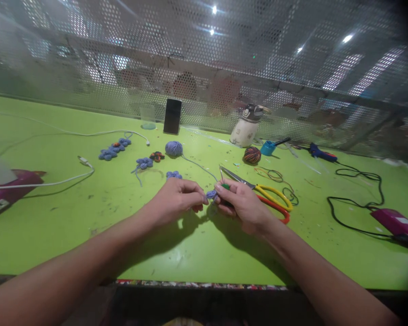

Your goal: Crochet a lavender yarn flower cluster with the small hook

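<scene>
Hands, 2. Left hand [185, 198]: thumb and finger pinched on a small purple yarn piece [211, 194], held between the hands above the green table [176, 260]. Right hand [239, 199]: closed round a green-handled hook [225, 186] (scissors [239, 176] just beside). Risks, 2: a slack pinch could let loops slip; the strand [201, 164] from the yarn ball [174, 148] could snag on the scissors if dragged rightward.

1. From here, the left hand [178, 198] and right hand [242, 203] pinch a blue crochet piece [211, 194]; the right also grips a green-handled tool [226, 186].
2. Scissors [273, 195] lie beside it on the bench [176, 258].
3. Farther back: blue yarn ball [174, 149] left, pale bottle [245, 130] right.
</scene>
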Demonstrator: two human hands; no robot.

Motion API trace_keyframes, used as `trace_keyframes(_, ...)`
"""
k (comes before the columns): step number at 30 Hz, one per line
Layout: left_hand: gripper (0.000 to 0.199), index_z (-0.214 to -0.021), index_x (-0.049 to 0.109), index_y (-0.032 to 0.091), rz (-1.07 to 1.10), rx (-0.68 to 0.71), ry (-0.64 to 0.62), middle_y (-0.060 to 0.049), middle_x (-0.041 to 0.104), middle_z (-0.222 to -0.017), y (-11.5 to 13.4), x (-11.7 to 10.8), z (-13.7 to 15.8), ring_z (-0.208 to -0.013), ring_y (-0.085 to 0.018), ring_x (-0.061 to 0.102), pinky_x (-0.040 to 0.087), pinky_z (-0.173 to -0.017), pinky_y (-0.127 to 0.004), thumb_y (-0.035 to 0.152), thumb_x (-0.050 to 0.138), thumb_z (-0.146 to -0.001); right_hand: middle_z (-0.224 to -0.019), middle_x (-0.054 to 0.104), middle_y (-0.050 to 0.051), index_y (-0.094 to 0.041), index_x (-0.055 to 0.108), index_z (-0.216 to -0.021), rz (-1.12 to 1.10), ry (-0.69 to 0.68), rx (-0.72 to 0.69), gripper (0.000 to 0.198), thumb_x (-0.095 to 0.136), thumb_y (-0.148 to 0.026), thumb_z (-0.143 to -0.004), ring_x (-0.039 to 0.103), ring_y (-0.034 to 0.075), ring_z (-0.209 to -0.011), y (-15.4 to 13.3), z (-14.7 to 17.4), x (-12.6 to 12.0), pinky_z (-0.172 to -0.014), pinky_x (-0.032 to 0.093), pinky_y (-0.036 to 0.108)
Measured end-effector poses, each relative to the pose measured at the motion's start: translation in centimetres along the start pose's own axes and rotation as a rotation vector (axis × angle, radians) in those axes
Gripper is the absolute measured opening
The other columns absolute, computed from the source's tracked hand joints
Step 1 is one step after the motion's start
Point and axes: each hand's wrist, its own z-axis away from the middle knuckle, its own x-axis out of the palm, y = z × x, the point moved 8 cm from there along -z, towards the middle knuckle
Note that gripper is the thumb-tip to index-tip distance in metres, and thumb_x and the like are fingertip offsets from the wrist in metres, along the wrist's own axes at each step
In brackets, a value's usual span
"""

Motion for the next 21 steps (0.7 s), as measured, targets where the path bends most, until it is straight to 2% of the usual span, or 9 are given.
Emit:
trace_keyframes(9,0.013,-0.060,0.065,0.015,-0.018,-0.006,0.044,0.000,0.058,-0.054,-0.1,-0.1,0.1,-0.053,-0.013,0.047,0.035,-0.057,-0.028,0.025,0.059,-0.068,-0.053,0.046,-0.008,-0.016,0.049,-0.072,-0.009,0.012,-0.044,0.034,0.071,-0.041,-0.079,0.031,0.002,-0.037,-0.1,0.0,0.0,-0.039,0.018,0.019)
trace_keyframes(15,0.014,-0.064,0.065,0.016,0.147,0.000,-0.017,0.000,0.059,-0.058,-0.7,0.4,0.1,-0.056,-0.013,0.047,0.036,-0.059,-0.028,0.027,0.065,-0.071,-0.053,0.046,-0.009,-0.017,0.048,-0.073,-0.033,-0.011,-0.028,0.036,0.073,-0.041,-0.076,0.029,0.001,-0.037,-0.1,-0.2,-0.1,-0.039,0.016,0.019)
trace_keyframes(21,0.013,-0.067,0.067,0.016,0.233,-0.031,-0.023,-0.002,0.061,-0.062,-1.1,0.6,0.0,-0.059,-0.013,0.050,0.036,-0.061,-0.028,0.027,0.065,-0.073,-0.064,0.057,-0.003,-0.016,0.053,-0.076,-0.020,-0.038,0.002,0.030,0.071,-0.039,-0.080,0.032,0.002,-0.038,-0.3,-0.1,-0.2,-0.039,0.018,0.020)
